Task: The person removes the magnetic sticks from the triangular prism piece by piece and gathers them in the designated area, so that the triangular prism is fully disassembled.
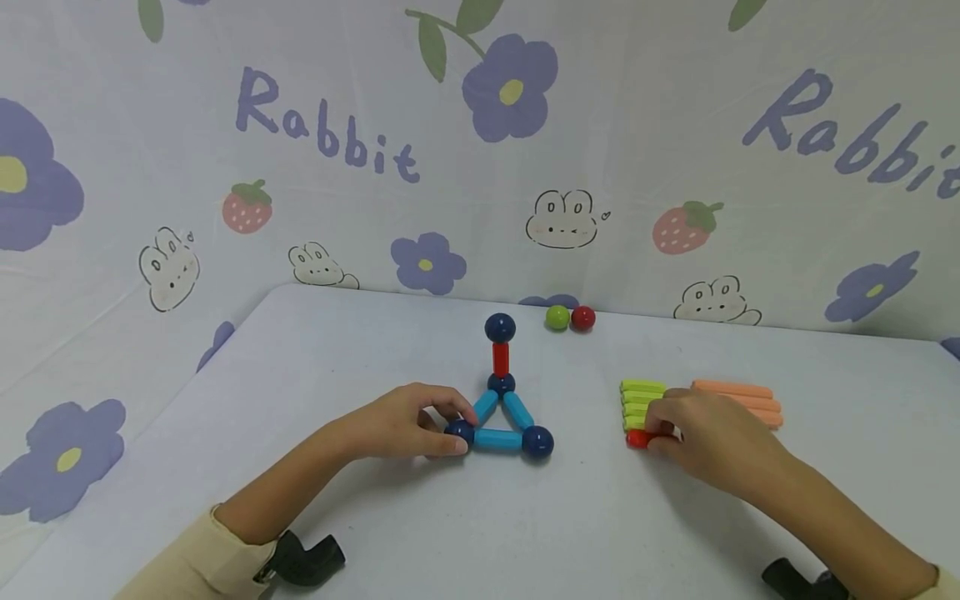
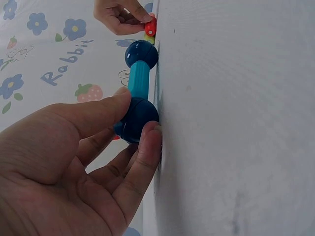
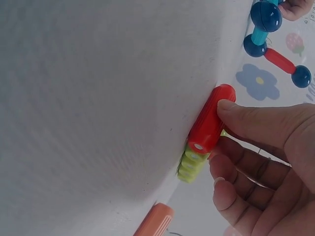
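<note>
A glossy dark-blue ball is pinched by the left hand, a ridged red rod by the right hand.

We log a plain beige left sleeve, cloth slightly creased, hem ending on the forearm. Black gadget next to that hem, bent like a pipe elbow, stubby end; fastening too small for us to read. Of the right sleeve we get just a matching beige corner, plus a second black piece, cut off at the bottom edge. Left hand and right hand both bare.
</note>
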A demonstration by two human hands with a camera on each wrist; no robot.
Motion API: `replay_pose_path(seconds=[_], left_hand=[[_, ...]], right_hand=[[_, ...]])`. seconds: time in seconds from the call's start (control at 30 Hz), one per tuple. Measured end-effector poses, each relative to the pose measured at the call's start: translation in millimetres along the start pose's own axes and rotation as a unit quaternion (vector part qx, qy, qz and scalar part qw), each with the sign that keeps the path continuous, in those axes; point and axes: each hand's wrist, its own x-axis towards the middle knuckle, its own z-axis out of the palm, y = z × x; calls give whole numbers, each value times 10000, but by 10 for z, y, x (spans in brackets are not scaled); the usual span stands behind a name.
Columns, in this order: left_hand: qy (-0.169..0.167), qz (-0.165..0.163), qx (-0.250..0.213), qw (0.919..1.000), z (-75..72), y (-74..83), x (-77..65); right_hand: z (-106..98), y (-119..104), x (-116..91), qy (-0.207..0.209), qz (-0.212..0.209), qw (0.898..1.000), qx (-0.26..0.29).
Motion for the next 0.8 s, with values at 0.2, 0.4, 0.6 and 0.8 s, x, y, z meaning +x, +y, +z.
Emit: replay_pose_path(seconds=[0.2, 0.4, 0.6, 0.8], left_hand=[[-8, -14, -30, 10000, 1, -13, 8], [24, -54, -14, 10000, -8, -9, 7], [17, -35, -30, 10000, -13, -5, 7], [-38, 55, -97, 9999, -8, -4, 12]], right_hand=[[3, -13, 22, 13, -12, 10000, -42], [-53, -165, 159, -26, -21, 10000, -24], [-149, -442, 473, 213, -252, 9990, 285], [-187, -686, 912, 424, -644, 9959, 474]])
